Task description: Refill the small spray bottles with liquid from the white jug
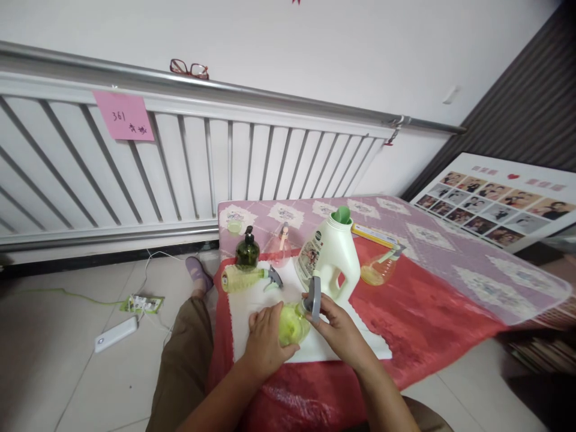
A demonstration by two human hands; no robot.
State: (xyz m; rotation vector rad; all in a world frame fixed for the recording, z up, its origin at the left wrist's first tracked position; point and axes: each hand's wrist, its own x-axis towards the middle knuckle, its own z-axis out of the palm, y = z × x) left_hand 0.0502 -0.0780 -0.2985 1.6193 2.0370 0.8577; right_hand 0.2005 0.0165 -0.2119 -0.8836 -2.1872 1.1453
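Note:
My left hand [266, 336] is wrapped round the body of a clear spray bottle [291, 325] with yellow-green liquid in it. The fingers of my right hand [335, 324] close on the neck of the grey trigger sprayer [315, 295] at its top. The bottle is tilted over a white cloth [252, 306]. Just behind it stands a large pale green detergent jug [332, 249] with a green spout. Another yellow-green spray bottle [245, 278] lies on its side at the left. Behind that are a dark green pump bottle [247, 251] and a pink bottle [281, 247].
A clear bottle with a little yellow liquid [377, 273] lies to the right on the red cover [405, 318]. A yellow-edged box [375, 235] is behind it. A white radiator [234, 156] stands beyond the table; a power strip [143, 303] with cables is on the floor.

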